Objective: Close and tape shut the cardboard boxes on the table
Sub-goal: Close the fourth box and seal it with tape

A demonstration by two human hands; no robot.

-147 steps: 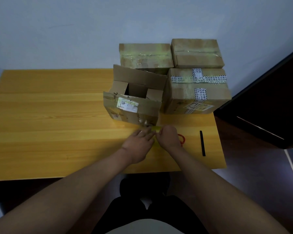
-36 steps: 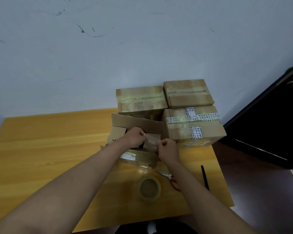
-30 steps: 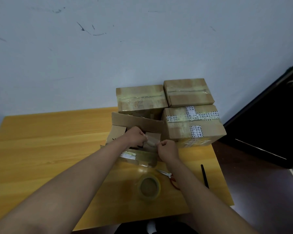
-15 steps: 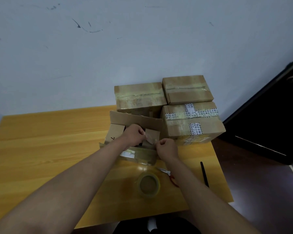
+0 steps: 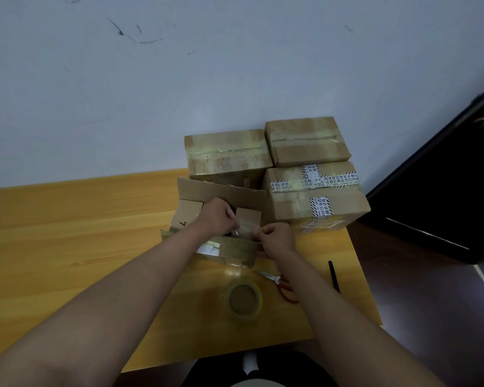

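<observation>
An open cardboard box [image 5: 221,191] stands in the middle of the wooden table [image 5: 67,247], its flaps still up. My left hand [image 5: 217,216] and my right hand [image 5: 275,237] are above its opening. Between them they pinch a short strip of clear tape [image 5: 245,229], one end in each hand. A roll of clear tape [image 5: 243,300] lies flat on the table in front of the box. Three taped-shut boxes stand behind and to the right: one at the back [image 5: 227,155], one on top [image 5: 305,141], one below it [image 5: 313,196].
Red-handled scissors [image 5: 280,283] lie right of the tape roll, partly under my right forearm. A black pen [image 5: 333,276] rests near the table's right edge. A dark door [image 5: 444,191] stands at the right, a pale wall behind the table.
Both hands rose from the table front to the open box, and the tape roll now lies on the table. In the last second the hands hardly moved, holding the strip over the opening.
</observation>
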